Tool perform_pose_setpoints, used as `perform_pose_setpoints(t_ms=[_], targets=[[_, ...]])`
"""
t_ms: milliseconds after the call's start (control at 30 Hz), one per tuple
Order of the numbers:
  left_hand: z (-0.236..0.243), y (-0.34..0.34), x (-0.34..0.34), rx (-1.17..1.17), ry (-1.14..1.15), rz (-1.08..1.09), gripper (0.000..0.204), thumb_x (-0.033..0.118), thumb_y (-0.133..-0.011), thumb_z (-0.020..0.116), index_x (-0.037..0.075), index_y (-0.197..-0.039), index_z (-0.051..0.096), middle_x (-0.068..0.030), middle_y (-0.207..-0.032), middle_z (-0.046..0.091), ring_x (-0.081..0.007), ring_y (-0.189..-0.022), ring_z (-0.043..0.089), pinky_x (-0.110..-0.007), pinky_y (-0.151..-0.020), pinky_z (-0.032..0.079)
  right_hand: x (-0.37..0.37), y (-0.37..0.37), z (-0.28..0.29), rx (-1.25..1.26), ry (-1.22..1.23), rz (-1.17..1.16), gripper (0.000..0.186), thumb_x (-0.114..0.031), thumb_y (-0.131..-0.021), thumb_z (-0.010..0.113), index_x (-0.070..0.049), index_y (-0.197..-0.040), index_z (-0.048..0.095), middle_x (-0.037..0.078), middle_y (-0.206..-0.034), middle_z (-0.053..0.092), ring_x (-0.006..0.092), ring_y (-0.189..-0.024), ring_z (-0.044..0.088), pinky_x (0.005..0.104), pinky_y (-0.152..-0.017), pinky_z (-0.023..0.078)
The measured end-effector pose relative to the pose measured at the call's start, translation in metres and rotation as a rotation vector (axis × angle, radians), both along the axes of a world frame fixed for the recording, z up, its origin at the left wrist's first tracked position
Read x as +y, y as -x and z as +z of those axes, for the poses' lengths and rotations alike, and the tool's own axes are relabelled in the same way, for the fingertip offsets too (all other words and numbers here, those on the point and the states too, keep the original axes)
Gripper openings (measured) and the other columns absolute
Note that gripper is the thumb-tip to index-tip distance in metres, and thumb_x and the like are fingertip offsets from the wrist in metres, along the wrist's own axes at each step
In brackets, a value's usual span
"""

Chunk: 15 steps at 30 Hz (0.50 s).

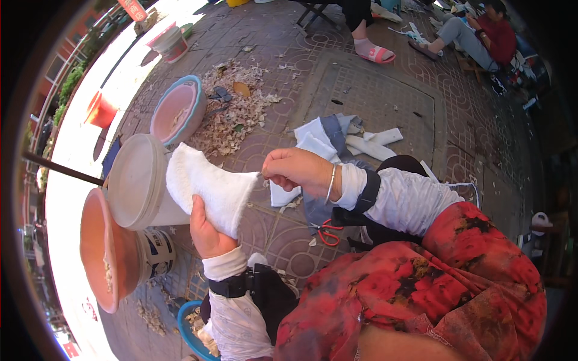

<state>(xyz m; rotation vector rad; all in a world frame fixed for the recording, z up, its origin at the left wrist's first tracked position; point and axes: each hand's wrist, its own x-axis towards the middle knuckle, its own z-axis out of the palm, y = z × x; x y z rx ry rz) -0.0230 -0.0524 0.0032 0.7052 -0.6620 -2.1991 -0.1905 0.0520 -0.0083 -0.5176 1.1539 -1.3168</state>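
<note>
Soft white curved fabric piece is above the reddish-brown paved ground, clamped by the left hand, probably to keep it spread; the right hand has fingertips together at its corner, perhaps on something tiny.

1. Red sign, top left: a row of pale characters.
2. White bucket, lower left: dark printed label with light lettering, too small to make out.
3. Red-and-white pail, upper left: blurred markings.
</note>
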Motion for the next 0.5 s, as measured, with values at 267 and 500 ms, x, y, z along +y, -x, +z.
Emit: perform_pose_setpoints(t_ms=[267,500], targets=[[0.004,-0.002,0.0,0.038,0.015,0.021,0.037,0.023,-0.088,0.04,0.0,-0.116,0.04,-0.0136,-0.112,0.05,-0.0272,-0.099,0.051,-0.04,-0.086,0.041,-0.006,0.025,-0.001,0.093,0.053,-0.331,0.013,-0.02,-0.078,0.052,-0.009,-0.071,0.05,-0.003,-0.059,0.044,0.0054,-0.05,0.038,0.0199,-0.043,0.031],[0.002,-0.008,-0.003,0.049,-0.003,0.021,0.037,0.024,-0.088,0.04,0.0,-0.116,0.041,-0.0136,-0.111,0.05,-0.0271,-0.098,0.052,-0.04,-0.085,0.042,-0.001,0.003,0.013,0.309,0.244,-0.113,0.013,-0.02,-0.081,0.054,-0.008,-0.078,0.056,-0.002,-0.07,0.049,0.0049,-0.059,0.042,0.0187,-0.051,0.036]])
